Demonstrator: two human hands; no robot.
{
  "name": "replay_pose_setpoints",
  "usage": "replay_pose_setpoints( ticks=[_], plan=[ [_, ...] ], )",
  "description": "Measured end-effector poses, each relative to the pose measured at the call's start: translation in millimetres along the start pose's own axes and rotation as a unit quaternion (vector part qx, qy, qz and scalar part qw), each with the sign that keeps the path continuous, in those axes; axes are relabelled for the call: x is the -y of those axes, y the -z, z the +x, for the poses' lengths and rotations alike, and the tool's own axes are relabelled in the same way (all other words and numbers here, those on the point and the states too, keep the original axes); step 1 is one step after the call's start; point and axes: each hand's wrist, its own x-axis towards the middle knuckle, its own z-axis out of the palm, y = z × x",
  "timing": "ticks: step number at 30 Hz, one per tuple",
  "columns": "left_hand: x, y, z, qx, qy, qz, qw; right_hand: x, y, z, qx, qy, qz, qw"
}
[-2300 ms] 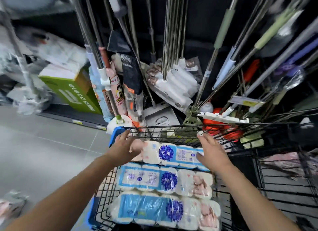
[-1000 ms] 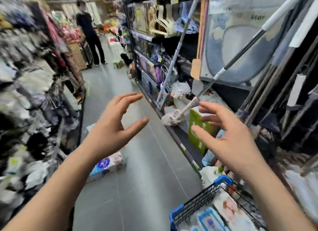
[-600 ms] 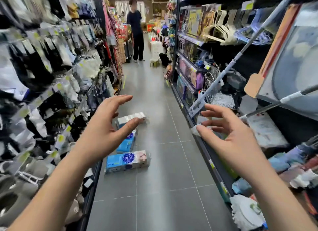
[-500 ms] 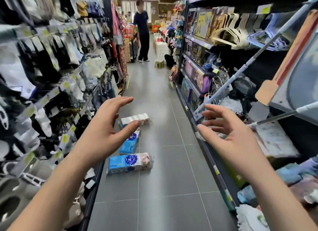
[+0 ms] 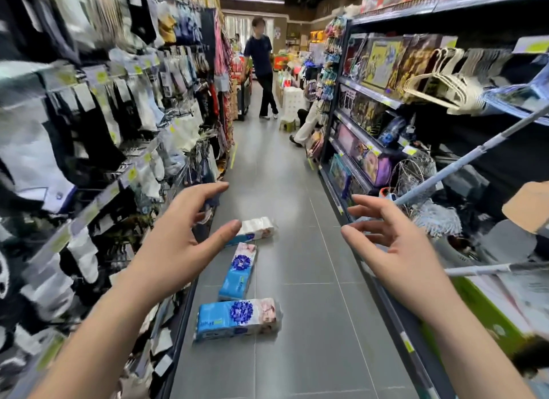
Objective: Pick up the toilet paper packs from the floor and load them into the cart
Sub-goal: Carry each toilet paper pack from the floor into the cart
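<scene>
Toilet paper packs [image 5: 237,318] lie on floor [image 5: 297,190].

Three rectangular plastic-wrapped toilet paper packs [image 5: 237,320], blue and white with a dark-blue flower print, lie on the grey tile floor [image 5: 312,339] between the two bare hands, the left hand [image 5: 178,250] and the right hand [image 5: 398,250]. The first lies below the left thumb, a second pack [image 5: 239,271] beyond it, and a third pack [image 5: 258,228] partly behind the left thumb tip. Two long pale poles [image 5: 475,158] slant in past the right hand. Two people stand or sit far ahead of both hands: one standing person [image 5: 263,72] in dark clothes, and one low person [image 5: 307,122] of whom only legs show.
</scene>
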Motion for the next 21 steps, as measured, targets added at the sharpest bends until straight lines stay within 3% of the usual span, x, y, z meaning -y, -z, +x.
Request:
replay_pose_setpoints(
  ticks=[12, 21],
  plan=[
    [46, -59, 94, 0.023, 0.039, -0.005, 0.999, -81, -10, 119, -0.028, -0.038, 0.108, 0.993],
    [54, -162, 249, -0.003, 0.05, -0.048, 0.998, -159, 51, 260, 0.002, -0.03, 0.127, 0.991]
  ],
)
